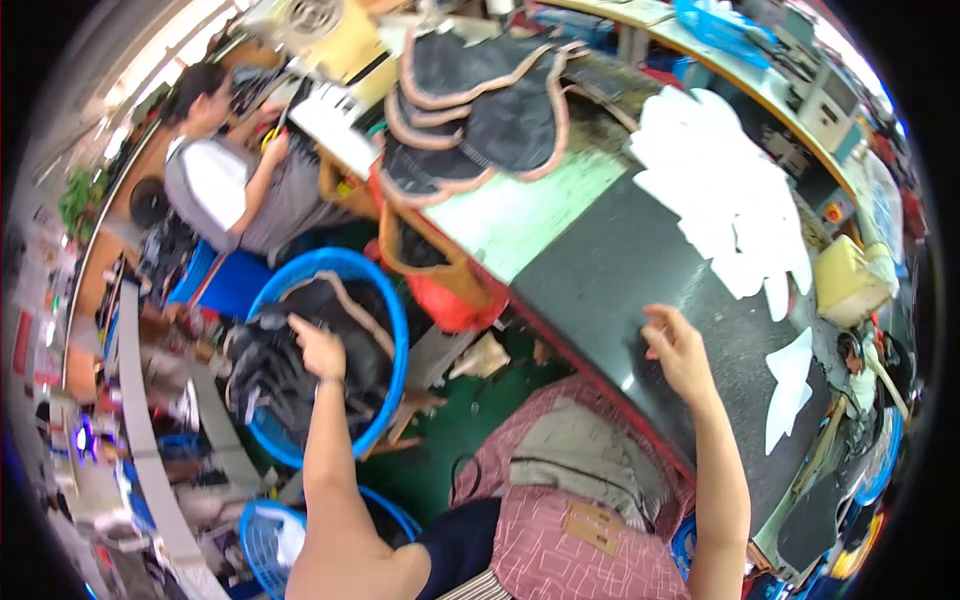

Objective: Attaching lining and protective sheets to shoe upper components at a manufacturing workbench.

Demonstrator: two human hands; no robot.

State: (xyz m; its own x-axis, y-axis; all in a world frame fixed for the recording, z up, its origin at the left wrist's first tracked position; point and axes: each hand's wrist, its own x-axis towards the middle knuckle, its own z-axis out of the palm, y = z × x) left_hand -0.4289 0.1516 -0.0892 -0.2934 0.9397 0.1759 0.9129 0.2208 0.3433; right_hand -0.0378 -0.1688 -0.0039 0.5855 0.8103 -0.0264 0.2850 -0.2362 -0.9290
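Note:
My left hand reaches over a blue plastic basket on my left, at the black pieces heaped in it. Its index finger is stretched out, and I see nothing held. Among the heaped black pieces runs a tan edge strip. Above the dark tabletop hovers my right hand, its fingers loosely bent and apart, with nothing visible in them. Black cut pieces with tan edging lie overlapped at the table's far left. Farther right, white cut pieces form a spread pile, and a separate white piece lies nearer me.
A co-worker sits at the upper left, holding something yellow-handled. A yellow container stands at the table's right side. Beside the table's red edge hangs a red bag. Another blue basket sits at the lower left.

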